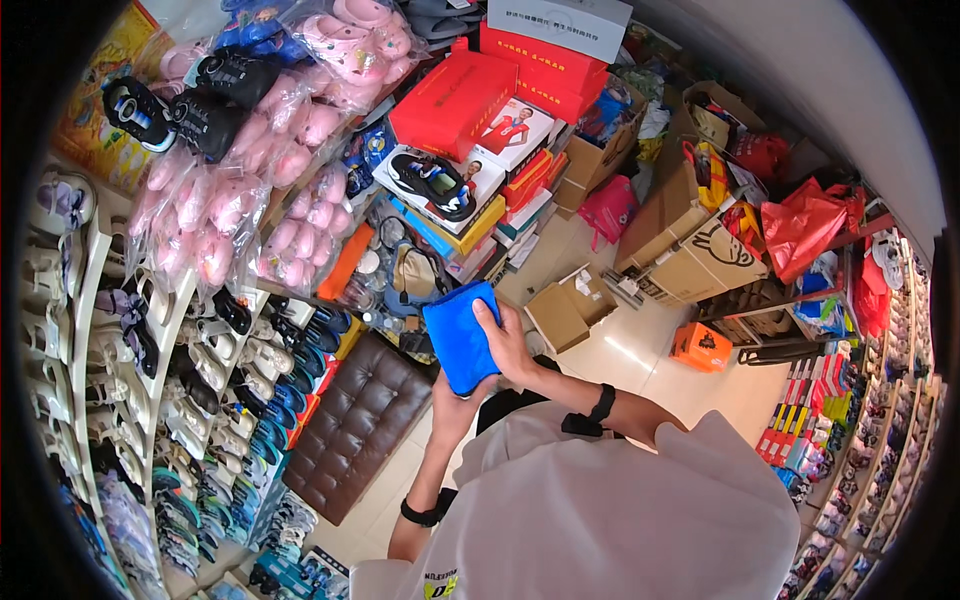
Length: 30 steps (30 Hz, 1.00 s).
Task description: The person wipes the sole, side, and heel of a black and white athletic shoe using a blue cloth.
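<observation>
A folded bright blue cloth (459, 337) is held up in front of me, above the end of a brown tufted leather bench. My left hand (454, 405) grips its lower edge from beneath. My right hand (508, 343) holds its right side, with the thumb lying on the upper face and the other fingers hidden behind. Both wrists wear black bands. Something dark shows at the cloth's bottom edge; I cannot tell what it is. Beyond the cloth, black sneakers (433, 184) rest on a stack of shoe boxes.
The leather bench (360, 427) stands at left, beside shelves of shoes. Bagged pink clogs (217, 202) and black sneakers (210, 112) pile at upper left. Red boxes (454, 97) top the stack. An open carton (559, 319), an orange box (701, 347) and a large carton (694, 255) stand right.
</observation>
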### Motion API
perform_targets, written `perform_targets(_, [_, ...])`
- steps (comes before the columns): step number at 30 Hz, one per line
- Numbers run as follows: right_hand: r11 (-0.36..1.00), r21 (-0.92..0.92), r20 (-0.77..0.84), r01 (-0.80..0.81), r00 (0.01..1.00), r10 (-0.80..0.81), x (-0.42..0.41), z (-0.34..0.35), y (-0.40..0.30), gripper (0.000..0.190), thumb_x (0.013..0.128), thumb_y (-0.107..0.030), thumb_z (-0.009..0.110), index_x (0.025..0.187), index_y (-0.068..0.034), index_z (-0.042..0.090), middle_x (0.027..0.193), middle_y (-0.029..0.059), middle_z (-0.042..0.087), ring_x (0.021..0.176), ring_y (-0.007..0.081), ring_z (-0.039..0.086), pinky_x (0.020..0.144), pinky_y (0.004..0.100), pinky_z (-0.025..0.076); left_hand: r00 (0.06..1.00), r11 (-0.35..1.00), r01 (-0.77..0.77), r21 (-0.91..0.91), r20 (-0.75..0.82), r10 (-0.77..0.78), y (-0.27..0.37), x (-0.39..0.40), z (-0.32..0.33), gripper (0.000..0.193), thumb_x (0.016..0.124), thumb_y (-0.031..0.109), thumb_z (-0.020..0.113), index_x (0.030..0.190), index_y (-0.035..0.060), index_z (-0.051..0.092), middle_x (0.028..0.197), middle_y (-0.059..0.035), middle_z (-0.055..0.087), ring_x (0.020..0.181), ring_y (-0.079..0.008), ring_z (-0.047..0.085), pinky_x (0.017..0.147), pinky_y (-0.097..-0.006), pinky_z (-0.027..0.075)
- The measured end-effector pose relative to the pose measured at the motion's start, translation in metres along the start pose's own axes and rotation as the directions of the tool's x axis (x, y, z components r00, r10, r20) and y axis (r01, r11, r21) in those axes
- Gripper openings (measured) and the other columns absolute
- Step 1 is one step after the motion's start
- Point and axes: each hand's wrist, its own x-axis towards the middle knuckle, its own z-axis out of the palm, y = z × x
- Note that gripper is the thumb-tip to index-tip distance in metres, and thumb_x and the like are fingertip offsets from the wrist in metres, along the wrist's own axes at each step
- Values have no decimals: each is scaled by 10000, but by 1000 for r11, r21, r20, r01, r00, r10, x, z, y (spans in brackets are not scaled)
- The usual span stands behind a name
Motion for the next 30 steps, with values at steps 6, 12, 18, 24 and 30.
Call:
perform_targets(6, [947,151,-58,-285,953,296,41,-38,24,530,1019,-547,577,1003,-27,680,861,-1,658,749,78,596,676,263,506,992,908,-89,409,113,47,-8,32,-22,205,870,120,809,983,-2,689,858,-138,694,794,-157,668,736,-341,516])
perform_targets(12, [797,262,-41,-545,819,573,85,-108,26,644,930,-665,628,1068,-40,700,935,39,709,782,126,675,735,292,562,999,996,22,85,-34,-19,-25,104,-29,432,1119,281,428,841,-5,595,643,5,500,587,-103,433,559,-306,388])
perform_targets(18, [805,222,-239,-550,770,591,108,-145,-12,673,934,-633,643,1179,-7,649,988,77,729,827,170,723,751,336,612,977,996,-85,36,-195,91,-22,220,-12,293,1069,219,557,1035,-32,705,809,-82,719,749,-102,677,640,-270,529])
perform_targets(24, [840,235,-269,-489,798,539,125,-197,-3,668,944,-620,639,1201,-3,635,1044,104,719,880,186,724,790,345,607,929,998,-54,-18,-368,43,-31,314,1,283,942,251,767,817,14,675,802,-66,718,697,-111,664,614,-236,469])
perform_targets(30, [830,206,-250,-518,792,557,154,-230,15,636,971,-612,600,1245,-38,627,1040,83,709,874,180,712,791,347,607,818,978,143,154,-574,-29,-73,377,19,891,773,654,787,1120,-134,559,1100,-289,643,984,-385,646,852,-444,516])
